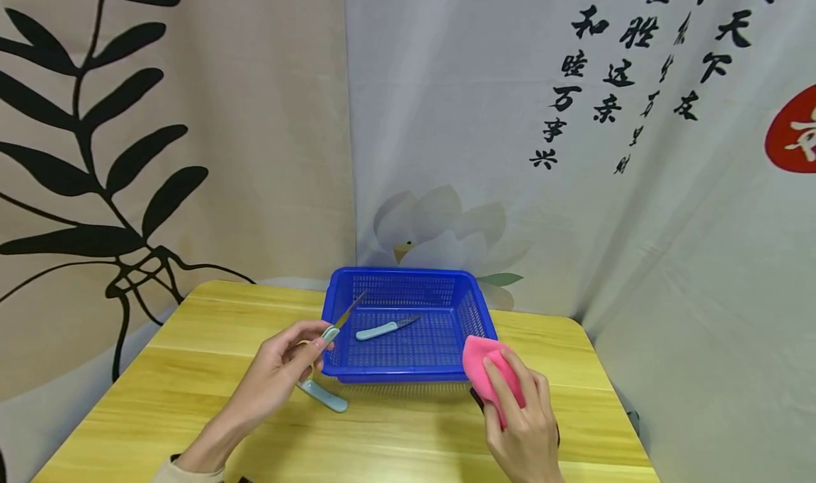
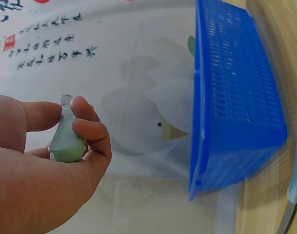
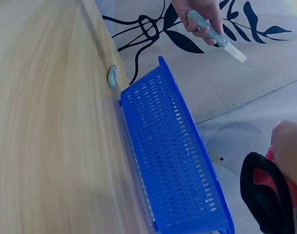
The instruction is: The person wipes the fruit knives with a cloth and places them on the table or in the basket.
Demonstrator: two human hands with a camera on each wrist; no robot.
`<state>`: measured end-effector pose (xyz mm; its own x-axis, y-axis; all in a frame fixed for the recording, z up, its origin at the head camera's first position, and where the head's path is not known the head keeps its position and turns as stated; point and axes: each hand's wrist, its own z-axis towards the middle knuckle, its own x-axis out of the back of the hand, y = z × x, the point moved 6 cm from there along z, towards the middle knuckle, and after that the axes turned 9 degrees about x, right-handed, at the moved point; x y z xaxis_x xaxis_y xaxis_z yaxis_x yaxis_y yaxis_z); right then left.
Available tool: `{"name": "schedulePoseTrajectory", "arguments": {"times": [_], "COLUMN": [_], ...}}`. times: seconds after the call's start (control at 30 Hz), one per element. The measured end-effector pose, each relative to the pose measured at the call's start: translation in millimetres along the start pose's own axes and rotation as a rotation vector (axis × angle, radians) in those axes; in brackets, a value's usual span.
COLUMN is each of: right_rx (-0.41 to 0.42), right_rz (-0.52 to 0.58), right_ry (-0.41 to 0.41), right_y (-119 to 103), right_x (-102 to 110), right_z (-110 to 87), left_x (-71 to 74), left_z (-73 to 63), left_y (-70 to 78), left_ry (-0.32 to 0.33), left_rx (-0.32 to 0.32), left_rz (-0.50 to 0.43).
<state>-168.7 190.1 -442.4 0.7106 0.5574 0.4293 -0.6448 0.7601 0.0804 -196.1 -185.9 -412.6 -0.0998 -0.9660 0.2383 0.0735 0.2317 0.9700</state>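
Note:
My left hand (image 1: 280, 370) grips a folding knife (image 2: 68, 134) by its pale green handle, its blade out and angled up over the left rim of the blue basket (image 1: 408, 377). Inside the basket lies a second knife (image 1: 377, 331) with a light blue handle. Below my left hand, another light blue-handled knife (image 1: 325, 396) rests on the table, its blade partly covered in the head view. At the basket's front right corner, my right hand (image 1: 525, 426) holds a soft pink cloth (image 1: 481, 359), bunched under the fingers. A black curved band (image 3: 265, 190) shows beside the pink material.
The wooden table (image 1: 408, 440) carries the mesh-sided basket near its far edge. Behind it hangs a pale curtain (image 1: 440, 129) with printed plants and black characters.

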Motion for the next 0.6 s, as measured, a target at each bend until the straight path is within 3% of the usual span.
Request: {"name": "schedulePoseTrajectory", "arguments": {"times": [0.17, 0.6], "right_rx": [-0.012, -0.043], "right_rz": [-0.011, -0.067], "right_ry": [0.008, -0.012], "right_y": [3.2, 8.7], "right_x": [5.1, 11.1], "right_z": [-6.3, -21.1], "left_x": [-2.6, -33.3], "left_z": [22.3, 78.6], "left_y": [-4.1, -4.3], "left_ry": [-0.01, 0.002], "left_rx": [0.032, -0.07], "left_rz": [0.063, 0.294]}}
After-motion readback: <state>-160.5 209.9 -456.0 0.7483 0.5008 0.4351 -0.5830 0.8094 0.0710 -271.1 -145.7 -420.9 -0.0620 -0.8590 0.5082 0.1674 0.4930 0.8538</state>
